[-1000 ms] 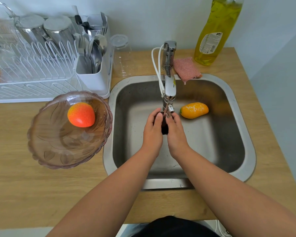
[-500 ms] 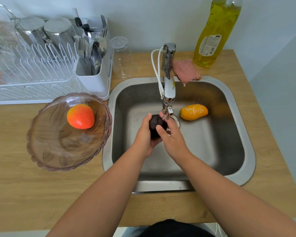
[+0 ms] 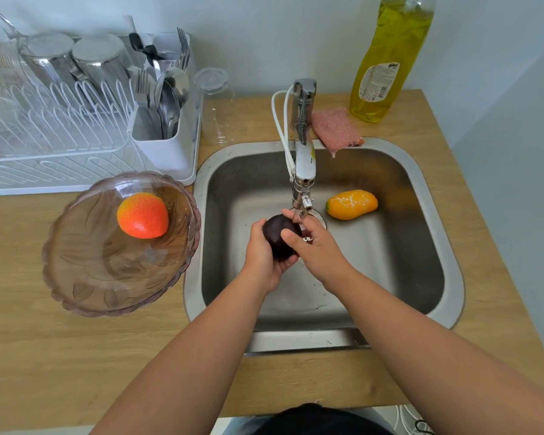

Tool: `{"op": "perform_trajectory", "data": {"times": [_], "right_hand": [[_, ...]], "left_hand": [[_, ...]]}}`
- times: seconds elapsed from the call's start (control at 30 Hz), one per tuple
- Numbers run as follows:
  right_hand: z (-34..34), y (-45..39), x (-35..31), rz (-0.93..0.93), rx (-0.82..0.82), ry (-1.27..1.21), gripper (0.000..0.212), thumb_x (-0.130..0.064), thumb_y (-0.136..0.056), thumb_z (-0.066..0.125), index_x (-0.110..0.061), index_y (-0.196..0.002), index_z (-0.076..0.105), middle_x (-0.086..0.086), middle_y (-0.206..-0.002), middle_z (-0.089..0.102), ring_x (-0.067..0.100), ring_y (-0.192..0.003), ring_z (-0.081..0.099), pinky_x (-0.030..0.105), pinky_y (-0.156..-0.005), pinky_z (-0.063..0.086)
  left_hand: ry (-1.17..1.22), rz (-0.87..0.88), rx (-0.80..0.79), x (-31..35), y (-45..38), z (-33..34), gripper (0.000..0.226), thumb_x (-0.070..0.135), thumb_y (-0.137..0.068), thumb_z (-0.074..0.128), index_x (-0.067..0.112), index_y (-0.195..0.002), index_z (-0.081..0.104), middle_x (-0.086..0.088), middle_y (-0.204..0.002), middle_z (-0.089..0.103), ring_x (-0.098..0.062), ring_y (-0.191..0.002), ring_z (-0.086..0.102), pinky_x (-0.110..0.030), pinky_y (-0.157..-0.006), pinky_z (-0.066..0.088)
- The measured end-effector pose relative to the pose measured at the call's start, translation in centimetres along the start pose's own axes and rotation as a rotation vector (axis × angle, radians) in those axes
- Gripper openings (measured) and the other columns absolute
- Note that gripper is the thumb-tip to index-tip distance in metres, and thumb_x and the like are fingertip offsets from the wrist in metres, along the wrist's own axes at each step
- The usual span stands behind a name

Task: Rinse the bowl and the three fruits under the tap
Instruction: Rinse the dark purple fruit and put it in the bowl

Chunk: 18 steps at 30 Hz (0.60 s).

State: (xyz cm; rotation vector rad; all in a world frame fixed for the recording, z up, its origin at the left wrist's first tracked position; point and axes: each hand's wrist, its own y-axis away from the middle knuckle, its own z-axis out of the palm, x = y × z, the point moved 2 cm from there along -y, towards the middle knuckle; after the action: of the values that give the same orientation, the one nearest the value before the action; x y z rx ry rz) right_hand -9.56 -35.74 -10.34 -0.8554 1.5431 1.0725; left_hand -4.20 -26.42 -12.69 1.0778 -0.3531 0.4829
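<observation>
Both the left hand [image 3: 266,255] and right hand [image 3: 319,246] clasp the dark fruit [image 3: 278,235] beneath the tap [image 3: 303,171], while the yellow fruit [image 3: 351,204] waits in the sink [image 3: 434,233] and the red-orange fruit [image 3: 142,215] sits in the bowl [image 3: 85,277] on the desk [image 3: 44,356], seemingly done.

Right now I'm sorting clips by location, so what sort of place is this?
Most likely a small home kitchen: a steel sink set in a wooden counter, a dish rack with cups and cutlery, and a bottle of dish soap by the tap.
</observation>
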Motion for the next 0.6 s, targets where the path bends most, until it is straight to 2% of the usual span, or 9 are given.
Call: {"op": "perform_trajectory", "data": {"times": [0.07, 0.13, 0.2, 0.27, 0.37, 0.43, 0.5, 0.6], "right_hand": [[0.3, -0.2, -0.1, 0.051, 0.082, -0.138, 0.024, -0.02, -0.094, 0.06, -0.033, -0.113, 0.065, -0.008, -0.111, 0.061, 0.013, -0.105, 0.059, 0.031, -0.093, 0.051], [0.4, -0.2, -0.2, 0.102, 0.152, -0.249, 0.018, -0.023, -0.096, 0.056, -0.031, -0.105, 0.069, -0.01, -0.103, 0.069, 0.01, -0.1, 0.063, 0.024, -0.085, 0.052], [0.3, -0.4, 0.1, 0.195, 0.202, -0.313, 0.023, -0.03, -0.099, 0.048, -0.027, -0.108, 0.069, -0.005, -0.109, 0.071, 0.014, -0.105, 0.063, 0.027, -0.087, 0.05], [0.1, -0.3, 0.6, 0.331, 0.154, -0.367, 0.026, -0.037, -0.099, 0.044, -0.029, -0.114, 0.064, 0.0, -0.117, 0.067, 0.022, -0.112, 0.06, 0.038, -0.096, 0.047], [0.0, 0.2, 1.0, 0.443, 0.066, -0.495, 0.024, -0.033, -0.098, 0.05, -0.026, -0.117, 0.062, 0.004, -0.117, 0.066, 0.029, -0.108, 0.063, 0.038, -0.088, 0.053], [0.0, 0.3, 1.0, 0.367, 0.118, -0.556, 0.02, -0.018, -0.096, 0.056, -0.023, -0.114, 0.063, 0.007, -0.119, 0.066, 0.026, -0.109, 0.063, 0.032, -0.082, 0.056], [-0.1, 0.5, 1.2, 0.243, 0.191, -0.455, 0.032, -0.007, -0.091, 0.061, -0.027, -0.116, 0.062, 0.005, -0.121, 0.066, 0.018, -0.11, 0.064, 0.03, -0.089, 0.054], [-0.1, 1.2, 1.6, 0.1, 0.241, -0.26, 0.042, -0.007, -0.085, 0.067, -0.039, -0.113, 0.063, -0.003, -0.119, 0.068, 0.007, -0.108, 0.064, 0.029, -0.094, 0.051]], "left_hand": [[-0.073, 0.036, 0.006, 0.3, 0.2, 0.4, 0.054, 0.052, -0.095, 0.037, 0.011, -0.113, 0.067, -0.016, -0.101, 0.075, -0.023, -0.07, 0.074, -0.026, -0.049, 0.054], [-0.161, 0.108, 0.037, 0.6, 0.4, 0.6, 0.049, 0.049, -0.096, 0.039, 0.013, -0.113, 0.066, -0.017, -0.105, 0.074, -0.024, -0.076, 0.075, -0.029, -0.055, 0.057], [-0.311, 0.263, 0.049, 0.8, 0.4, 0.6, 0.039, 0.043, -0.094, 0.042, 0.018, -0.113, 0.065, -0.016, -0.112, 0.07, -0.027, -0.09, 0.072, -0.033, -0.064, 0.059], [-0.461, 0.434, -0.016, 0.6, 0.6, 0.4, 0.029, 0.042, -0.088, 0.047, 0.031, -0.108, 0.065, -0.008, -0.114, 0.067, -0.025, -0.103, 0.066, -0.036, -0.078, 0.06], [-0.534, 0.499, -0.055, 0.3, 0.9, -0.2, 0.024, 0.041, -0.085, 0.05, 0.044, -0.103, 0.066, 0.004, -0.113, 0.067, -0.02, -0.11, 0.062, -0.041, -0.093, 0.055], [-0.537, 0.502, -0.033, 0.2, 0.8, -0.3, 0.028, 0.042, -0.086, 0.045, 0.044, -0.108, 0.063, 0.004, -0.117, 0.065, -0.02, -0.113, 0.06, -0.038, -0.092, 0.053], [-0.552, 0.436, -0.003, 0.1, 0.8, -0.2, 0.032, 0.048, -0.092, 0.036, 0.046, -0.117, 0.056, 0.004, -0.122, 0.061, -0.021, -0.112, 0.059, -0.037, -0.084, 0.051], [-0.507, 0.305, -0.006, 0.1, 0.9, 0.0, 0.033, 0.049, -0.099, 0.028, 0.053, -0.12, 0.053, 0.006, -0.122, 0.062, -0.02, -0.104, 0.064, -0.035, -0.077, 0.049]]}}
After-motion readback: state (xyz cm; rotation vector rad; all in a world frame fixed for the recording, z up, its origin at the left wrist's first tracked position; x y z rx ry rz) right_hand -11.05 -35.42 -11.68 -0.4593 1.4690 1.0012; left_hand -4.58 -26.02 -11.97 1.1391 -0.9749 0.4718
